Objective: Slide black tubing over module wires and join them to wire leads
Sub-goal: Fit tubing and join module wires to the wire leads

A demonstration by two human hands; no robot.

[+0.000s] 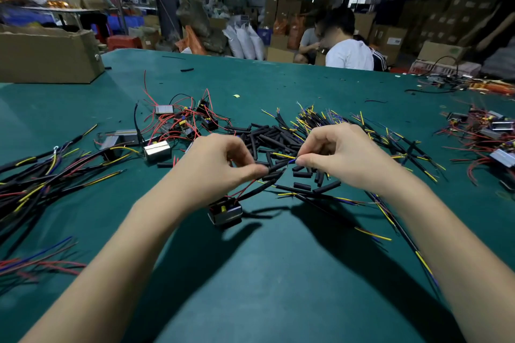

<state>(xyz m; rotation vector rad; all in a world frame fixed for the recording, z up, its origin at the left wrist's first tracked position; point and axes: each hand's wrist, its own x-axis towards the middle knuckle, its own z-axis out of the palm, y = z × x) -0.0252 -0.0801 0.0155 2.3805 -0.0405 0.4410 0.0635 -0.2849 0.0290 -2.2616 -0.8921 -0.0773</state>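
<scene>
- Working over a green table mat [278, 273], wide and bare just below the fingers, so room to draw both wrists back toward the body.
- Lying left of the left fingers: a sprawl of finished black-sleeved harnesses [41, 175]; beyond them, a heap of unworked modules with red wires [178, 122].
- Crowding the space just past and under both sets of fingertips: a pile of cut black tubing pieces [267, 139] and loose wire leads [334, 120] with yellow and blue ends.
- Hanging just beneath the left fingers, resting on the mat: the module [225, 211] in hand, its red wires [242, 189] running up into the grip.
- Left hand [220, 164] clenched in a pinch, thumb and forefinger closed on a length of black tubing [276, 167] at its near end.
- Right hand [334, 159] pinching the yellow-tipped lead [284, 155] at the tubing's far end, other fingers curled.
- Judged step: feeding or joining wire ends at the tubing mouth. Best done by keeping tubing and lead in one straight line, gripping close to the tips so thin strands do not buckle, and holding the tubing steady while the right fingers push.
- Risk: snagging loose leads lying right under the right fingertips; lifting slightly clear of the pile should help.
- Whether bare strands already meet inside the tubing: too small to tell.
</scene>
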